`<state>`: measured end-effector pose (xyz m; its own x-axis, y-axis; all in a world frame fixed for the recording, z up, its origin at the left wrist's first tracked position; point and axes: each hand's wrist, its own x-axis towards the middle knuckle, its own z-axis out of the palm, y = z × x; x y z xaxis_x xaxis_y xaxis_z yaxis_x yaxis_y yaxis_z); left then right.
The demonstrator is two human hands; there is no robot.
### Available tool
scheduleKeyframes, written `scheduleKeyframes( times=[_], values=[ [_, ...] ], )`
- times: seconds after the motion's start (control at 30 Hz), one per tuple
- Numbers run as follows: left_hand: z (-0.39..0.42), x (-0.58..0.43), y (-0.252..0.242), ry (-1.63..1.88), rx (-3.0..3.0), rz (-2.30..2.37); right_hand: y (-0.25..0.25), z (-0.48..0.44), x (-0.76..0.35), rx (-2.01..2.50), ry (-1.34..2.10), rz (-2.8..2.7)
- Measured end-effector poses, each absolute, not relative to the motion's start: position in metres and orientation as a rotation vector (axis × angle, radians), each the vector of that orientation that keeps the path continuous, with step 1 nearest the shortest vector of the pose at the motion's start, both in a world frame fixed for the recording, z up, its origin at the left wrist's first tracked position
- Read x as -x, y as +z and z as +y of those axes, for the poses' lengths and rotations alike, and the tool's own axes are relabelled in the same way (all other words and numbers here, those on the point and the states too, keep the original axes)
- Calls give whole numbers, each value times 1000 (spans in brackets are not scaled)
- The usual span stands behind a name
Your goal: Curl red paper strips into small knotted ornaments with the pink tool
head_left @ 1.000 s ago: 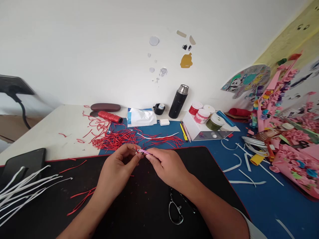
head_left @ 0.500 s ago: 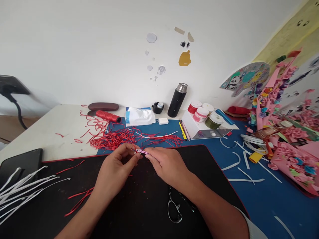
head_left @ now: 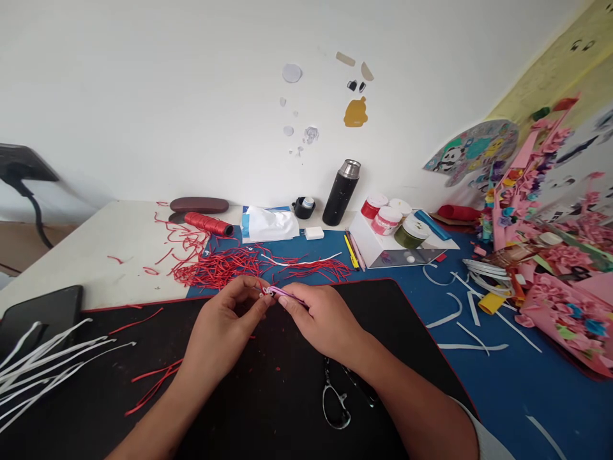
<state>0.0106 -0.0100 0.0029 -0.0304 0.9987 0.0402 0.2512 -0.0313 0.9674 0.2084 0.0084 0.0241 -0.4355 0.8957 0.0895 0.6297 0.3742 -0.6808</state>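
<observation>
My left hand (head_left: 225, 322) pinches a small knotted piece of white and red cord (head_left: 267, 291) between thumb and fingertips, above the black mat. Close against it, my right hand (head_left: 325, 319) is closed on a thin purple strand (head_left: 285, 292) that curves from the knot into the fingers. The fingertips of both hands almost meet, and they hide part of the knot. Below my right wrist lie what look like metal scissors (head_left: 336, 409), partly covered by the forearm. Red cords (head_left: 156, 383) lie on the mat beside my left forearm.
Cut red cord (head_left: 220, 268) is heaped behind the mat (head_left: 268, 396), near a red spool (head_left: 208, 224). White cords (head_left: 52, 361) spread at the left over a dark tablet-like object (head_left: 71, 303). A black flask (head_left: 341, 193) and several jars (head_left: 387, 220) stand at the back.
The purple strand, straight before, now bends in an arc at the knot. My right fingertips have shifted slightly; my left hand stays nearly in place.
</observation>
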Motion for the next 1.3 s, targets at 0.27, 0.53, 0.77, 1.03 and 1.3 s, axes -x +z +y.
scheduleKeyframes(
  times=[0.27, 0.53, 0.77, 1.03, 1.3],
  values=[
    [-10, -11, 1, 1134, -1388, 1414, 21, 5, -207, 1344, 865, -2156],
    [-8, -12, 2, 1160, -1364, 1413, 27, 5, -206, 1337, 915, -2155],
    [-9, -10, -1, 1111, -1404, 1442, 26, 4, -205, 1342, 856, -2182],
    [-8, -12, 6, 1142, -1314, 1408, 23, 6, -205, 1293, 869, -2161],
    [-9, -11, 2, 1140, -1377, 1452, 23, 5, -206, 1303, 815, -2204]
  ],
)
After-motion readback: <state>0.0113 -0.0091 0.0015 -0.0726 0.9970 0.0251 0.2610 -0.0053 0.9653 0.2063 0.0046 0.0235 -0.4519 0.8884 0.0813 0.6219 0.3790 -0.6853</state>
